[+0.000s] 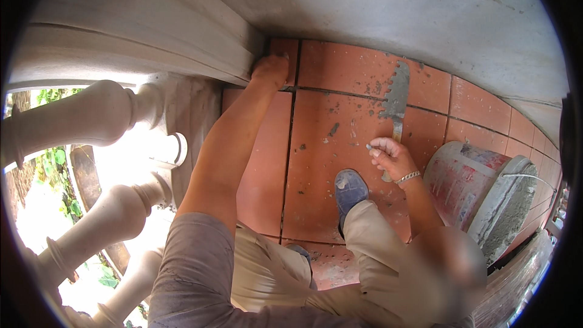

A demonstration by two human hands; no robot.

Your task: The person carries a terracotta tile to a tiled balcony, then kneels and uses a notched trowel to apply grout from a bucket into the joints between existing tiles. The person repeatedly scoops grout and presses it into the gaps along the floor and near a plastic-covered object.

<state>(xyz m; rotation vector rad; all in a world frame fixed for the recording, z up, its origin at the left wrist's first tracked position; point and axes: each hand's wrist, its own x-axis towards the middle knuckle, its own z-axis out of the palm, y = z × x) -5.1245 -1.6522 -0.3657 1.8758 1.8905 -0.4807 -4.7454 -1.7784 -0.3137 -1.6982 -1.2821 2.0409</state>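
My left hand reaches to the far corner, low by the base of the wall, at a tile joint. Its fingers look curled down against the floor; anything in them is hidden. Nearer and to the right, my right hand pinches a small pale piece between thumb and fingers, its kind too small to tell. Beneath that hand lies a notched trowel, its toothed blade coated in grey mortar and pointing away from me. Reddish-brown floor tiles with dark open joints and mortar crumbs surround both hands.
To the right, a mortar-smeared bucket leans toward the right, grey mortar at its mouth. Stone balusters line the left side. A grey wall closes off the far side. My shoe stands on the tiles.
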